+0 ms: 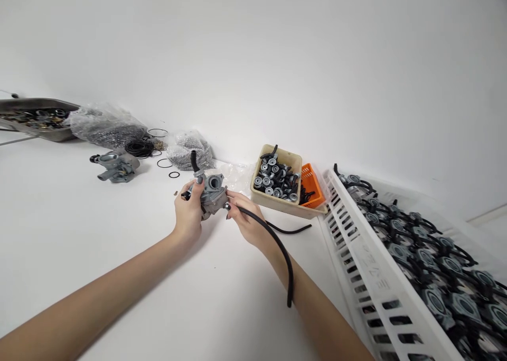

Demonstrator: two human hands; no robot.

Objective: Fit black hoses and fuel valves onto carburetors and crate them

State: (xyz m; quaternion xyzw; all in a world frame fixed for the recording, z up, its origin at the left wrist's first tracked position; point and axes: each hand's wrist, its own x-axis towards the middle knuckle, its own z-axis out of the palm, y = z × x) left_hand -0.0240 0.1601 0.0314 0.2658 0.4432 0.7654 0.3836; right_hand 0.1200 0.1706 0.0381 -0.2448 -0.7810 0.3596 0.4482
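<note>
A grey metal carburetor [214,191] is held just above the white table, with its round bore facing up toward me. My left hand [189,213] is closed around its left side, the thumb on the top near a short black rubber stub. At the lower right, my right hand [245,221] pinches the end of a black rubber hose [277,239] where it meets the carburetor's fitting. The hose curves down over my right forearm. Another thin black hose [291,230] extends to the right behind my right hand; its inner end is hidden.
A second carburetor [116,165] lies at left, near black O-rings [138,148] and bubble-wrapped bags [106,126]. A metal tray [59,134] of small parts is far left. A cream bin [277,199] and orange basket [311,184] stand ahead; a white crate [372,260] of carburetors is right.
</note>
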